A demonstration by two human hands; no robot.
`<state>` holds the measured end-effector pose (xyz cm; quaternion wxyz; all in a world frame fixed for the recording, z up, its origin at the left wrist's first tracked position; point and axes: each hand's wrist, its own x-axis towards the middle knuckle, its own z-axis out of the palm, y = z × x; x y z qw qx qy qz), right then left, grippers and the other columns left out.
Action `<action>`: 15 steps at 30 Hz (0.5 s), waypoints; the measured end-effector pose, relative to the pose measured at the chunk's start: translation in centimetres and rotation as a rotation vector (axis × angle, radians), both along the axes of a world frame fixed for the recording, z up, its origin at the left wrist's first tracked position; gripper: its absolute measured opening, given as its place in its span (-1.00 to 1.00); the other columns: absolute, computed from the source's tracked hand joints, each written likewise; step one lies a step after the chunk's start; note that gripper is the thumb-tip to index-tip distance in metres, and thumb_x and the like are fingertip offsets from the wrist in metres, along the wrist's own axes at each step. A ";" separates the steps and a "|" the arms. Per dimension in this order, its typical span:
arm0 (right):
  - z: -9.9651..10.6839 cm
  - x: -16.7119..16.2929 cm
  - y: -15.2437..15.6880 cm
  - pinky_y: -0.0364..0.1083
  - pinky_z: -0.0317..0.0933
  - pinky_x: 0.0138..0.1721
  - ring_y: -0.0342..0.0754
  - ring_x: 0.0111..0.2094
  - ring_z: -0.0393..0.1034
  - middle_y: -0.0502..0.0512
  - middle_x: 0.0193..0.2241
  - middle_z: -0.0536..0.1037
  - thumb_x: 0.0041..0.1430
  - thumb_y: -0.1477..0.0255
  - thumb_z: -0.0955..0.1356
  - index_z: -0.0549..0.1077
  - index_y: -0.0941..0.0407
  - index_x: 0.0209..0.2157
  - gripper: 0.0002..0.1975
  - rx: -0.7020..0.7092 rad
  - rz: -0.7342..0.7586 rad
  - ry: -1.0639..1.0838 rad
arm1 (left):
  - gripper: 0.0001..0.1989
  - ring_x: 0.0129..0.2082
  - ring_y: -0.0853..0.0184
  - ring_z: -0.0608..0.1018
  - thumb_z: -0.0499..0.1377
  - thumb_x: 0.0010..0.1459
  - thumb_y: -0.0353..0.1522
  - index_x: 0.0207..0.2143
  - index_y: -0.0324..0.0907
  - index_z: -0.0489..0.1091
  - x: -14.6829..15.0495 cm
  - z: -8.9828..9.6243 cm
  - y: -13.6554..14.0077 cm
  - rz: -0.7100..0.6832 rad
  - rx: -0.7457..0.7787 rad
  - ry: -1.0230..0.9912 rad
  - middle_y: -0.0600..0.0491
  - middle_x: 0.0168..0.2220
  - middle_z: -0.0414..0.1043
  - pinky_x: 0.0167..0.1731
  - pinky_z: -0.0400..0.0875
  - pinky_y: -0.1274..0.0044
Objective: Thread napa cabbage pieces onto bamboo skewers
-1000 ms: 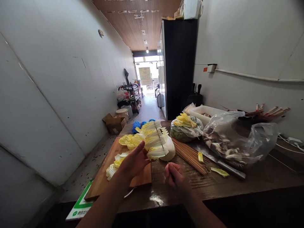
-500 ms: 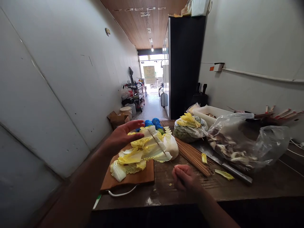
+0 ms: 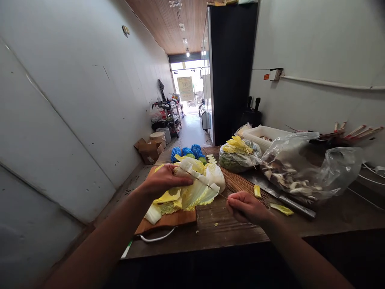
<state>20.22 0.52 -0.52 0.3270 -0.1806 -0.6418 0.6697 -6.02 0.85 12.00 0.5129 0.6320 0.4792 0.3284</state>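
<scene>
My right hand (image 3: 244,206) pinches the bare end of a thin skewer (image 3: 221,195). The skewer runs up and left through the white rib of a napa cabbage leaf (image 3: 201,190), which hangs over the table with its yellow frilled edge down. My left hand (image 3: 165,178) is closed on the far end of that leaf, thumb in front and fingers mostly hidden behind. Below it, more cabbage leaves (image 3: 167,198) lie on a wooden cutting board (image 3: 177,218) with a white handle. Behind the held leaf sits a pale piece of cabbage (image 3: 217,176).
Right of the leaves lie a bundle of skewers (image 3: 237,182), a long knife (image 3: 296,206) and cabbage scraps (image 3: 282,209). A clear bag of mushrooms (image 3: 293,180), a bag of greens (image 3: 239,156) and a white tub (image 3: 270,134) stand farther right. Blue-netted vegetables (image 3: 187,151) sit at the back.
My left hand has gone from open beside the leaf to gripping its far end. My right hand has moved slightly right and up, still holding the skewer. The view has shifted a little.
</scene>
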 end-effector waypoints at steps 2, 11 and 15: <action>0.5 0.4 0.2 -0.27 -0.23 -0.78 -0.31 -0.81 -0.11 -0.20 -0.84 0.10 0.19 0.21 0.23 0.32 0.19 -0.56 -0.62 0.022 -0.033 -0.037 | -0.50 -0.19 0.15 0.52 0.33 -0.19 -0.23 -0.13 -0.20 0.44 -0.7 0.7 0.1 0.066 0.175 0.078 -0.11 -0.18 0.50 -0.17 0.39 0.34; 4.3 0.9 0.9 -0.22 0.00 -0.55 -0.24 -0.62 0.12 -0.07 -0.68 0.26 0.24 0.34 0.20 0.40 0.19 -0.54 -0.65 0.769 -0.251 -0.563 | -0.63 0.15 0.16 0.23 0.26 -0.04 -0.28 -0.11 0.02 0.41 1.7 1.1 -0.2 -0.261 1.024 1.016 0.07 -0.09 0.49 0.16 -0.35 0.17; 4.7 1.1 1.0 -0.23 -0.01 -0.53 -0.24 -0.61 0.13 -0.08 -0.67 0.29 0.25 0.37 0.19 0.42 0.18 -0.50 -0.68 0.847 -0.224 -0.604 | -0.92 -0.03 0.24 0.44 0.19 0.03 -0.35 -0.43 -0.06 0.51 3.2 0.0 0.5 -0.327 0.901 1.065 0.10 -0.41 0.57 0.16 -0.20 0.30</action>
